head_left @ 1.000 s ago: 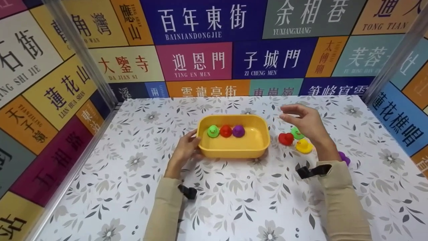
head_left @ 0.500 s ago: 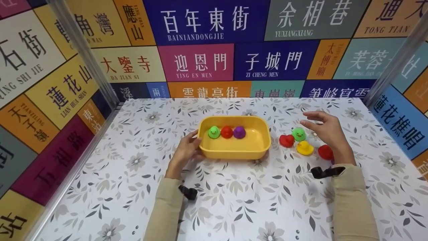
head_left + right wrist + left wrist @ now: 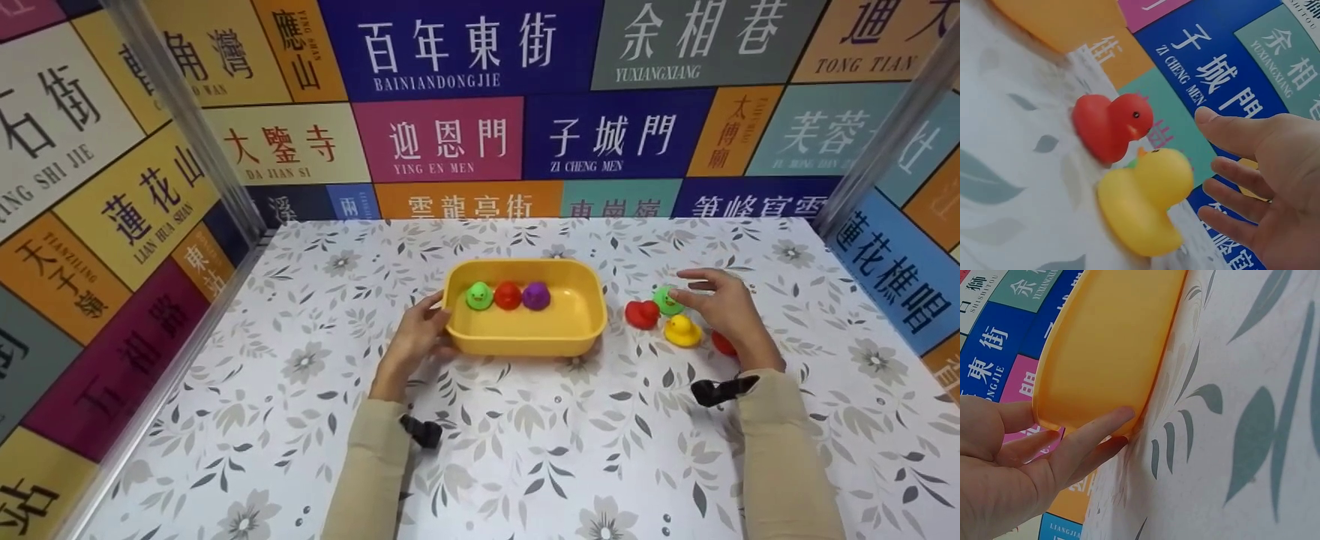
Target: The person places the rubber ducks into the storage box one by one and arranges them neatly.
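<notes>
Left hand [image 3: 416,337] rests against the left end of the yellow tub [image 3: 525,341]. Its fingers [image 3: 1092,439] lie nearly straight along the tub's outer wall and lower corner, touching, not curled round it. The thumb sits near the rim in the head view.

The tub stands flat on the floral surface [image 3: 525,465], about mid-width. Three ducks are inside, in a row against the far wall: green duck [image 3: 478,295] on the left, red duck [image 3: 508,295] in the middle, purple duck [image 3: 535,295] on the right. The three look to be touching side by side.

Right hand [image 3: 724,311] hovers over the loose ducks to the right of the tub. Its fingers [image 3: 1235,174] are spread and relaxed, grasping nothing. Fingertips are at a second green duck [image 3: 664,300]; contact with it cannot be told. The wrist view shows a clear gap between the palm and the yellow duck [image 3: 682,330].

The loose cluster sits on the surface, apart from the tub. A second red duck [image 3: 642,314] is nearest the tub. The yellow duck is just beside it, on the near-right. The green one is behind the two. Another red toy [image 3: 721,344] is half hidden under the right wrist; its shape is unclear.

Both forearms are in beige sleeves [image 3: 371,472]. Street-sign panels [image 3: 450,135] wall in the surface on three sides.
</notes>
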{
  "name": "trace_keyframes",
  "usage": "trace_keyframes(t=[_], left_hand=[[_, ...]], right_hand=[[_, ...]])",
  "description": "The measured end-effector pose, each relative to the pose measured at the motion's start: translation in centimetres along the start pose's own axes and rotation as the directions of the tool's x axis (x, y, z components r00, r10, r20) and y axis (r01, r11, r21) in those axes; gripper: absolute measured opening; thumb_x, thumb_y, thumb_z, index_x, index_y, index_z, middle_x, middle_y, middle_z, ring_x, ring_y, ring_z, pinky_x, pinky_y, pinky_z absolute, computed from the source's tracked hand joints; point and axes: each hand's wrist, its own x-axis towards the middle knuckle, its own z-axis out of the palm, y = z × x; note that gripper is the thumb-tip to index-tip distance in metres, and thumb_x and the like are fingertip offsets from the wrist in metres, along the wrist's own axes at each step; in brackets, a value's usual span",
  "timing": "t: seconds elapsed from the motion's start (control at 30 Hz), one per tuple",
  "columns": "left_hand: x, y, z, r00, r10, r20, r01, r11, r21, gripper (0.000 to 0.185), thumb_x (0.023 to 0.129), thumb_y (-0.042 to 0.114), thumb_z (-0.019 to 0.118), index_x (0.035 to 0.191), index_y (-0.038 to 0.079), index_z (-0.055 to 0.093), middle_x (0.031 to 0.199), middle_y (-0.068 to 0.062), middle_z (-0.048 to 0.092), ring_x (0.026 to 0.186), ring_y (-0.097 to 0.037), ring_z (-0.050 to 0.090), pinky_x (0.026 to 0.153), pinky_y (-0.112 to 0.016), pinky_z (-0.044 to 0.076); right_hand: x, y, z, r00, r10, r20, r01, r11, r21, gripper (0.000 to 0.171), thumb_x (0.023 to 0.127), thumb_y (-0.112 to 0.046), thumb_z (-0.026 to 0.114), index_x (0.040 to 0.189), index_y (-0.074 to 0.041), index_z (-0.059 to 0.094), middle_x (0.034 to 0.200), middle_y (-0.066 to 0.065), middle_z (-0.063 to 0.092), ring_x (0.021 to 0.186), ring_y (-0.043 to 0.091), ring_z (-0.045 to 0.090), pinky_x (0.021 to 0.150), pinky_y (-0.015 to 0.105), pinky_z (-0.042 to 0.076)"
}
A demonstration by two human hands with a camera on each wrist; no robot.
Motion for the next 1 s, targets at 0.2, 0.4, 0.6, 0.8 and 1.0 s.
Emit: trace_keyframes(t=[0.2, 0.4, 0.6, 0.8, 1.0], left_hand=[[-0.01, 0.01, -0.07, 1.0, 0.009, -0.004, -0.009, 1.0, 0.001, 0.052, 0.105, 0.019, 0.049, 0.156, 0.017, 0.037, 0.139, -0.023, 0.058, 0.095, -0.027, 0.071, 0.076, -0.04, 0.065], [-0.06, 0.03, 0.04, 0.999, 0.044, -0.004, -0.044, 0.999, -0.004, 0.052, 0.105, 0.016, 0.049, 0.155, 0.014, 0.038, 0.136, -0.026, 0.059, 0.089, -0.026, 0.071, 0.07, -0.04, 0.065], [-0.02, -0.06, 0.01, 0.999, 0.039, -0.001, -0.039, 0.999, 0.002, 0.052, 0.105, 0.018, 0.049, 0.155, 0.015, 0.038, 0.138, -0.024, 0.059, 0.096, -0.028, 0.071, 0.077, -0.041, 0.064], [-0.01, -0.04, -0.02, 0.999, 0.035, -0.008, -0.035, 0.999, 0.005, 0.052, 0.105, 0.019, 0.05, 0.155, 0.017, 0.038, 0.138, -0.023, 0.06, 0.097, -0.028, 0.072, 0.079, -0.041, 0.064], [-0.02, 0.02, -0.02, 1.0, 0.021, -0.006, -0.021, 1.0, 0.016, 0.053, 0.105, 0.021, 0.05, 0.156, 0.017, 0.037, 0.138, -0.023, 0.059, 0.098, -0.027, 0.072, 0.08, -0.042, 0.064]], right_hand=[[0.41, 0.64, 0.63, 0.999, -0.031, 0.01, 0.032, 0.997, -0.069, 0.066, 0.09, -0.045, 0.072, 0.142, -0.008, 0.055, 0.154, 0.023, 0.04, 0.137, 0.045, 0.043, 0.115, 0.06, 0.04], [0.55, 0.76, 0.68, 1.0, -0.013, 0.012, 0.014, 0.994, -0.111, 0.063, 0.09, -0.04, 0.074, 0.14, -0.006, 0.056, 0.15, 0.026, 0.042, 0.135, 0.046, 0.044, 0.114, 0.059, 0.041], [0.57, 0.41, 0.68, 0.998, 0.061, 0.029, -0.057, 0.992, -0.113, 0.061, 0.093, -0.038, 0.072, 0.141, -0.004, 0.055, 0.148, 0.027, 0.046, 0.132, 0.046, 0.048, 0.114, 0.056, 0.042], [0.8, 0.19, 0.88, 0.993, 0.104, 0.052, -0.097, 0.988, -0.118, 0.062, 0.095, -0.038, 0.069, 0.142, -0.002, 0.052, 0.144, 0.028, 0.05, 0.126, 0.043, 0.052, 0.112, 0.053, 0.046], [1.03, 0.14, 0.95, 0.985, 0.157, 0.078, -0.147, 0.982, -0.118, 0.064, 0.095, -0.041, 0.068, 0.144, -0.004, 0.051, 0.141, 0.027, 0.052, 0.121, 0.037, 0.054, 0.109, 0.046, 0.05]])
